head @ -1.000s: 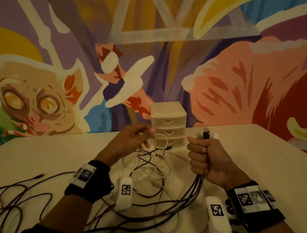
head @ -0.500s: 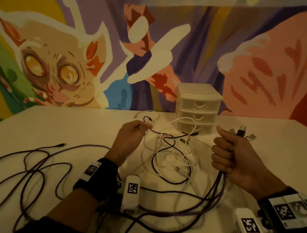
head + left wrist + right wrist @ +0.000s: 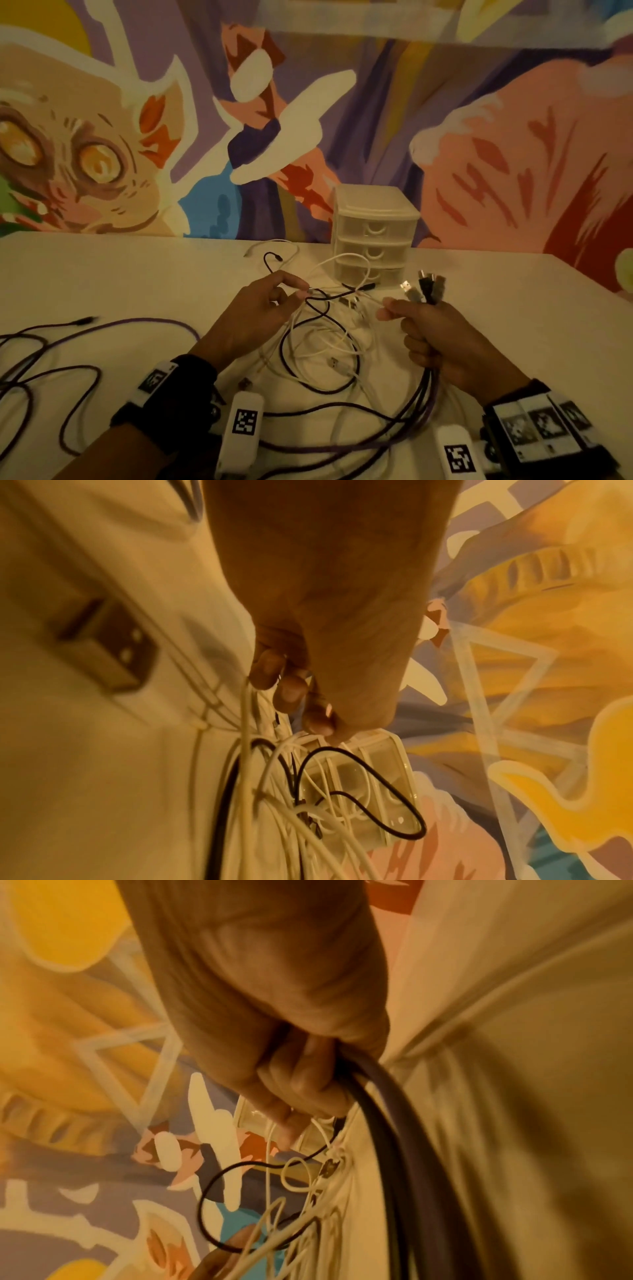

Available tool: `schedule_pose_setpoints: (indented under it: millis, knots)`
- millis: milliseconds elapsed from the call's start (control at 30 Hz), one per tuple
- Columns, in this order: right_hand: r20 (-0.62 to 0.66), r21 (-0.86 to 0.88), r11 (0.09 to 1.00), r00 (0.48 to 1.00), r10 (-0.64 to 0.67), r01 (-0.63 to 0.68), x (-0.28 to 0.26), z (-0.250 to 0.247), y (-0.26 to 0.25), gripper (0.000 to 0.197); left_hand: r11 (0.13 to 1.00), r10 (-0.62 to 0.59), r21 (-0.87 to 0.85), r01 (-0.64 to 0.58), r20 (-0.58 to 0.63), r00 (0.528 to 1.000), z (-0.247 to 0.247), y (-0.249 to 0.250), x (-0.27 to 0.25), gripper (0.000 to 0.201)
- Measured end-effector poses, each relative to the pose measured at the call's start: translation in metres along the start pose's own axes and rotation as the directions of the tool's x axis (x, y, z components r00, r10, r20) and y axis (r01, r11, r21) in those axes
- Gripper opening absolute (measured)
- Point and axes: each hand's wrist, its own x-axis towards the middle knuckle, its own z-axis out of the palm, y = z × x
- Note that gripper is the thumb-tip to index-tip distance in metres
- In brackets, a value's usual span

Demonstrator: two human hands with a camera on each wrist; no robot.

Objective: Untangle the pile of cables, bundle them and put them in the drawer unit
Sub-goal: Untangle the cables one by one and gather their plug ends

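Head view: two bare hands work above a pale table (image 3: 513,325) in front of a painted mural wall (image 3: 496,144). One small white plastic drawer unit (image 3: 375,240) stands at the table's far edge, with three drawers stacked, all closed.

The right hand (image 3: 442,342) is curled into a fist around a bundle of purple cables (image 3: 423,394). About four USB plugs (image 3: 426,289) stick up out of the fist, pointing away from the person toward the drawer unit. The bundle's long axis runs down from the fist, then sweeps left across the table toward the person. The thumb and forefinger of this hand also pinch a thin white cable (image 3: 368,299).

The left hand (image 3: 260,311) pinches a thin cable between thumb and fingertips, just left of the right hand. Between the hands lies a tangle of white cables (image 3: 329,339) and one thin black cable (image 3: 318,301), looped over one another on the table.

Farther left, loose purple cables (image 3: 51,370) sprawl in loops, well apart from the drawer unit. Each wrist carries a black band and a white tagged block.
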Motion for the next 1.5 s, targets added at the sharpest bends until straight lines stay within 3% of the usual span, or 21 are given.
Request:
schedule_pose_setpoints:
  millis: [133, 267, 400, 533, 600, 633, 700, 767, 833, 933, 967, 1067, 1167, 1333, 1500]
  knots:
    - [-0.042, -0.186, 0.983, 0.999, -0.001, -0.007, 0.017, 0.01, -0.007, 0.023, 0.999, -0.036, -0.039, 0.034, -0.069, 0.997, -0.004, -0.003, 0.005, 0.009]
    - [-0.103, -0.349, 0.935, 0.99, -0.099, 0.057, 0.043, 0.025, -0.019, 0.016, 0.996, -0.052, -0.083, 0.044, -0.1, 0.994, -0.009, -0.006, 0.005, 0.011]
    - [-0.054, -0.673, 0.732, 0.98, -0.192, 0.106, 0.056, 0.037, -0.023, 0.014, 0.996, -0.055, -0.073, 0.05, -0.073, 0.996, -0.009, -0.011, 0.008, 0.009]
    - [-0.072, -0.78, 0.624, 0.984, -0.163, 0.046, 0.052, 0.035, -0.026, 0.012, 0.996, -0.079, -0.056, 0.074, -0.098, 0.992, -0.011, -0.012, 0.009, 0.008]
    - [-0.078, -0.723, 0.688, 0.983, -0.165, 0.059, 0.044, 0.03, -0.03, 0.014, 0.997, -0.074, -0.048, 0.068, -0.129, 0.989, -0.013, -0.01, 0.009, 0.008]
    - [-0.072, -0.625, 0.775, 0.982, -0.172, 0.09, 0.039, 0.027, -0.033, 0.013, 0.998, -0.058, -0.043, 0.052, -0.151, 0.987, -0.015, -0.008, 0.008, 0.008]
    - [-0.011, -0.229, 0.962, 0.988, -0.154, 0.148, 0.024, 0.023, -0.042, 0.011, 0.997, -0.014, -0.072, 0.0, -0.193, 0.981, -0.019, 0.002, 0.005, 0.009]
    - [0.096, 0.216, 0.963, 0.978, -0.183, 0.159, 0.004, 0.022, -0.054, 0.01, 0.982, 0.048, -0.169, -0.081, -0.191, 0.98, -0.022, 0.02, -0.003, 0.013]
    - [0.13, 0.397, 0.902, 0.962, -0.238, 0.17, -0.012, 0.027, -0.057, 0.018, 0.954, 0.15, -0.246, -0.171, -0.1, 0.984, -0.024, 0.043, -0.013, 0.024]
    - [0.159, 0.458, 0.871, 0.949, -0.274, 0.175, -0.021, 0.04, -0.048, 0.006, 0.945, 0.274, -0.232, -0.232, 0.171, 0.946, -0.015, 0.066, -0.027, 0.037]
    - [0.173, 0.474, 0.865, 0.947, -0.272, 0.161, -0.02, 0.043, -0.044, 0.015, 0.951, 0.283, -0.201, -0.236, 0.25, 0.926, -0.009, 0.067, -0.03, 0.04]
    - [0.194, 0.501, 0.852, 0.94, -0.279, 0.15, -0.02, 0.046, -0.041, 0.021, 0.972, 0.235, -0.112, -0.208, 0.359, 0.903, 0.005, 0.06, -0.031, 0.041]
    - [0.229, 0.511, 0.847, 0.927, -0.297, 0.145, -0.022, 0.041, -0.042, 0.022, 0.98, 0.197, -0.049, -0.193, 0.376, 0.905, 0.007, 0.053, -0.03, 0.036]
    - [0.25, 0.511, 0.842, 0.907, -0.339, 0.174, -0.027, 0.038, -0.042, 0.007, 0.977, 0.15, -0.195, -0.088, 0.334, 0.93, 0.017, 0.053, -0.027, 0.034]
    - [0.298, 0.48, 0.855, 0.88, -0.37, 0.197, -0.028, 0.042, -0.039, 0.011, 0.961, 0.196, -0.235, -0.144, 0.217, 0.956, 0.029, 0.064, -0.02, 0.023]
